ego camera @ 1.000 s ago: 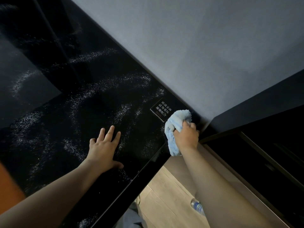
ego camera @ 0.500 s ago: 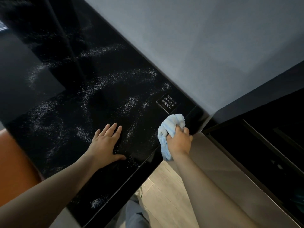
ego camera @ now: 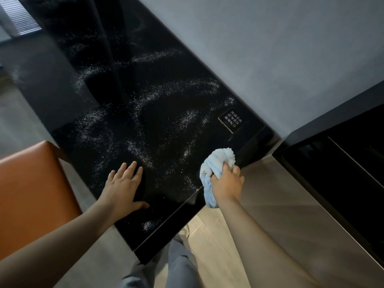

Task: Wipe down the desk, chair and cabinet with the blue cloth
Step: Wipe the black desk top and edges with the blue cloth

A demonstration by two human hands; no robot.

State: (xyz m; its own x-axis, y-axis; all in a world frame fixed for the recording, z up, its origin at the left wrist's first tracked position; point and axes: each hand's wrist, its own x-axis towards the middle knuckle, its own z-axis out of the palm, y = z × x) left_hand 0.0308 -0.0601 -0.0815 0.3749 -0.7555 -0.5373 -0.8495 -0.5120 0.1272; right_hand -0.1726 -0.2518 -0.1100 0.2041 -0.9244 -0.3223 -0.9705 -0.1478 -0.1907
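The glossy black desk (ego camera: 166, 125) runs along the grey wall and carries white dusty streaks. My right hand (ego camera: 227, 182) grips a bunched light blue cloth (ego camera: 216, 163) against the desk's near right edge, with part of the cloth hanging over the side. My left hand (ego camera: 124, 186) lies flat on the desk top, fingers spread, holding nothing. An orange chair (ego camera: 35, 194) stands at the left, against the desk's front edge. The dark cabinet (ego camera: 336, 173) with a metallic side panel sits to the right.
A small black label with white characters (ego camera: 230, 120) lies on the desk near the wall. Pale wooden floor (ego camera: 209, 242) shows between desk and cabinet. My grey trouser legs (ego camera: 178, 265) are below the desk edge. A slatted window blind (ego camera: 18, 19) is at top left.
My right hand has drawn the cloth back from beside the label toward the desk's near edge. The view has pulled back, bringing the orange chair into sight. My left hand stays planted.
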